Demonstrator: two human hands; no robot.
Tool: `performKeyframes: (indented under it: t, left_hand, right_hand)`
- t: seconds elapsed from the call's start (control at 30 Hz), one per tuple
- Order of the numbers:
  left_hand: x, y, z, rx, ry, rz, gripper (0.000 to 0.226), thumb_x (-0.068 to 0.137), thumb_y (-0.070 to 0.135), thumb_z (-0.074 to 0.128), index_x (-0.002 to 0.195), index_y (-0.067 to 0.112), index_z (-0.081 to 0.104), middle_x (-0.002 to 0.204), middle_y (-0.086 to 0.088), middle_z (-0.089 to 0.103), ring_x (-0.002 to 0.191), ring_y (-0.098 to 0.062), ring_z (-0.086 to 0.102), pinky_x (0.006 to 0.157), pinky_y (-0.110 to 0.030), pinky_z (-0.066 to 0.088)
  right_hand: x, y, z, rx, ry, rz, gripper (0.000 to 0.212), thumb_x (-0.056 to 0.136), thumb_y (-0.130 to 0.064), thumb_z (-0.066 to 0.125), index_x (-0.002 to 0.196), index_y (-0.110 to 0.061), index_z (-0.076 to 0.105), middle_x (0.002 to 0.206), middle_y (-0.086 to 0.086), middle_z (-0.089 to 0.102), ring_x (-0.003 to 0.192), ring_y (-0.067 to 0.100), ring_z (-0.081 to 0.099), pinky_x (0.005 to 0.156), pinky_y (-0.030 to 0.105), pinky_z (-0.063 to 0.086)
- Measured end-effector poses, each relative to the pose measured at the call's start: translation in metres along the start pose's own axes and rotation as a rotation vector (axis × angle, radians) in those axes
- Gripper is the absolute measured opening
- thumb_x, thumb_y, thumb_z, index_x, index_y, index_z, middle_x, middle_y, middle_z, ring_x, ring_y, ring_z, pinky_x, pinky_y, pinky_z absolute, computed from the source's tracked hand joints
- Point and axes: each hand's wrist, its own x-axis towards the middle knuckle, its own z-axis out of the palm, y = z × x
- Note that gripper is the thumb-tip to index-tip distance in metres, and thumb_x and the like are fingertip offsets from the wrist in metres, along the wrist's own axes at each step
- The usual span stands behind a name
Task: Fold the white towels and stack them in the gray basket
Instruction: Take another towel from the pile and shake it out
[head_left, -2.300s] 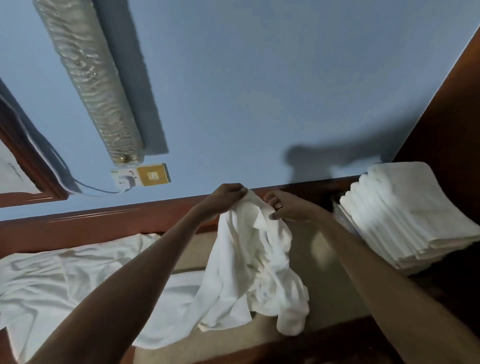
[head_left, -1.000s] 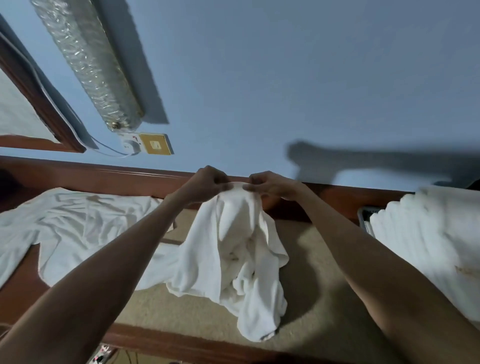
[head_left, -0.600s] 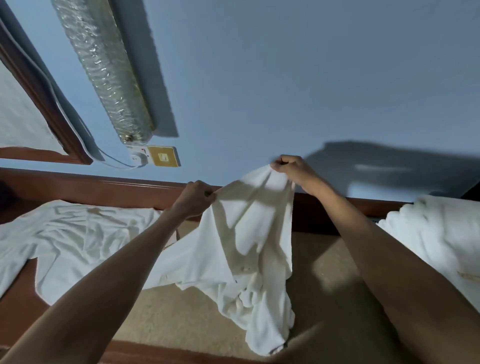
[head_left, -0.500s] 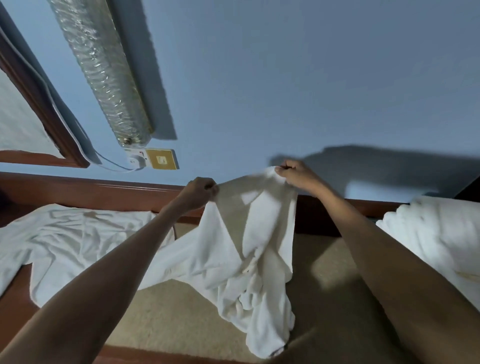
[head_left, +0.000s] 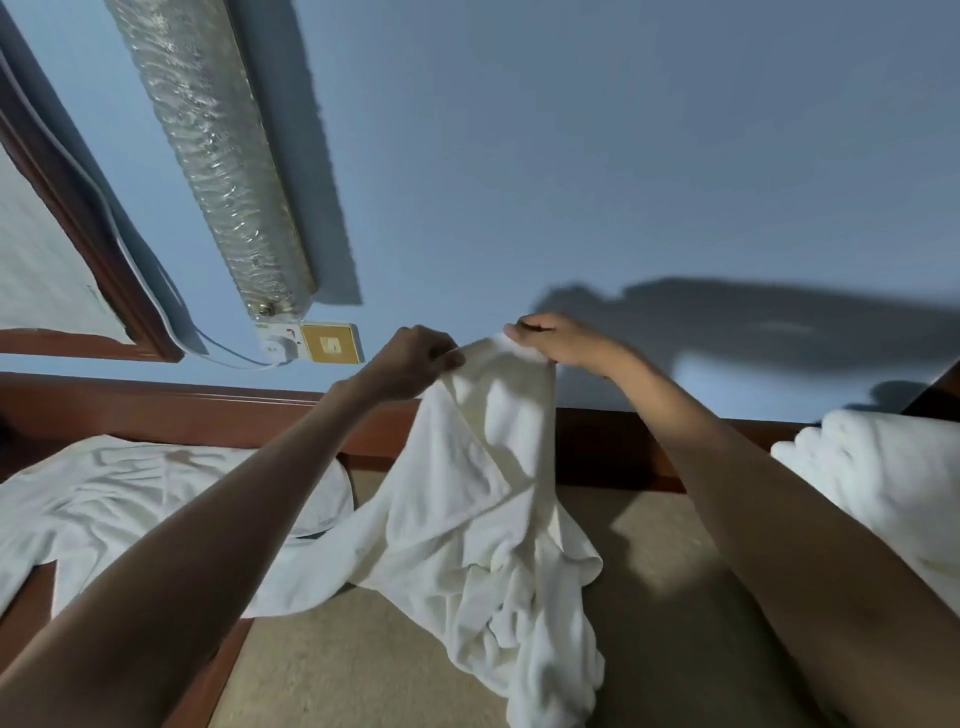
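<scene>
Against the blue wall (head_left: 623, 156) that fills the upper half of the view, both bare forearms reach forward over a beige surface (head_left: 675, 623) edged by a dark wooden rail (head_left: 156, 410). Across the left side lie the loose towels (head_left: 130, 499), spread out, rumpled and unfolded. At centre the white towel (head_left: 483, 519) hangs from the two hands. Its top edge is gathered into a short ridge between them, its long axis runs downward and toward the person, and its lower end rests crumpled on the beige surface just beside the loose towels. It looks thin, limp and deeply creased, with no straight hem or corner showing, so it is not yet laid out for a fold. At the right edge sits the folded stack (head_left: 883, 478), its rounded folds facing left; the gray basket itself does not show. The left hand (head_left: 415, 358) is curled like a fist round the left end of that ridge, and the right hand (head_left: 561, 343) pinches the right end, thumb against fingers. The hands are close together, with only the short ridge between them. The next move therefore probably turns on drawing them apart along the edge to find the corners. The folded stack lies nearer the right hand.
</scene>
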Motion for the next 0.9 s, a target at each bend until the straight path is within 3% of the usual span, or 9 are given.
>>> performKeyframes:
  t: [0.07,0.13,0.2,0.27,0.33,0.43,0.53,0.73,0.9]
  left_hand:
    - [-0.004,-0.009,0.005,0.039,0.022,-0.013,0.028,0.102,0.018,0.059,0.078,0.007,0.067,0.07,-0.005,0.065,0.066,-0.02,0.057,0.061,-0.034,0.039]
    - [-0.006,-0.018,0.006,0.062,0.034,-0.045,0.039,0.102,0.013,0.057,0.064,0.016,0.055,0.061,0.001,0.055,0.058,-0.015,0.049,0.059,-0.033,0.032]
    - [-0.006,-0.029,0.004,0.09,0.035,-0.078,0.045,0.101,0.01,0.056,0.059,0.018,0.045,0.057,0.003,0.048,0.057,-0.017,0.044,0.058,-0.034,0.031]
    - [-0.005,-0.039,0.0,0.111,0.04,-0.112,0.039,0.101,0.008,0.056,0.062,0.009,0.048,0.058,0.001,0.049,0.06,-0.022,0.045,0.06,-0.035,0.032]
    - [-0.001,-0.046,-0.005,0.119,0.06,-0.127,0.031,0.101,0.006,0.056,0.07,0.004,0.057,0.063,-0.001,0.054,0.066,-0.026,0.052,0.063,-0.034,0.035]
    - [0.005,-0.053,-0.013,0.118,0.107,-0.155,0.02,0.101,0.006,0.055,0.084,0.009,0.066,0.079,-0.007,0.066,0.081,-0.033,0.061,0.069,-0.034,0.039]
    - [0.01,-0.06,-0.022,0.15,0.182,-0.233,0.021,0.104,0.021,0.054,0.109,0.015,0.073,0.101,-0.016,0.071,0.095,-0.038,0.064,0.076,-0.04,0.048]
    - [0.021,-0.053,-0.044,0.126,0.406,-0.242,0.021,0.103,0.033,0.056,0.105,0.02,0.073,0.1,-0.015,0.073,0.095,-0.04,0.066,0.073,-0.041,0.048]
    - [0.039,-0.022,-0.071,-0.146,0.573,-0.186,0.019,0.103,0.027,0.056,0.103,0.017,0.072,0.09,-0.005,0.069,0.086,-0.025,0.062,0.065,-0.029,0.039]
  right_hand:
    - [0.005,0.001,-0.006,0.069,0.105,-0.02,0.047,0.101,-0.043,0.06,0.078,-0.001,0.059,0.076,0.021,0.054,0.076,0.024,0.059,0.068,0.033,0.033]
    - [0.008,0.005,-0.013,0.117,0.21,-0.018,0.044,0.101,-0.039,0.061,0.072,-0.006,0.056,0.069,0.014,0.053,0.066,0.019,0.055,0.064,0.033,0.039]
    - [0.008,0.01,-0.021,0.118,0.295,0.001,0.046,0.101,-0.035,0.06,0.064,-0.017,0.041,0.06,0.003,0.032,0.053,0.011,0.034,0.055,0.03,0.024]
    - [0.008,0.019,-0.027,0.115,0.385,0.016,0.048,0.101,-0.031,0.06,0.064,-0.022,0.031,0.061,-0.003,0.023,0.052,0.008,0.022,0.053,0.031,0.016]
    - [0.01,0.029,-0.035,0.094,0.462,0.044,0.045,0.101,-0.032,0.059,0.066,-0.019,0.035,0.061,-0.003,0.025,0.052,0.008,0.023,0.054,0.032,0.017]
    - [0.012,0.038,-0.045,0.06,0.567,0.094,0.05,0.1,-0.035,0.06,0.061,-0.021,0.031,0.059,-0.003,0.029,0.054,0.011,0.029,0.057,0.034,0.021]
    - [0.01,0.043,-0.058,0.053,0.66,0.097,0.052,0.1,-0.034,0.06,0.06,-0.02,0.031,0.057,-0.002,0.031,0.055,0.013,0.032,0.056,0.034,0.023]
    - [0.007,0.048,-0.067,-0.077,0.788,0.126,0.05,0.096,-0.04,0.063,0.062,-0.01,0.043,0.057,0.0,0.045,0.068,0.024,0.049,0.061,0.033,0.032]
    - [0.012,0.04,-0.073,-0.121,0.904,0.078,0.054,0.096,-0.043,0.06,0.059,-0.011,0.038,0.064,0.007,0.047,0.07,0.029,0.047,0.061,0.034,0.033]
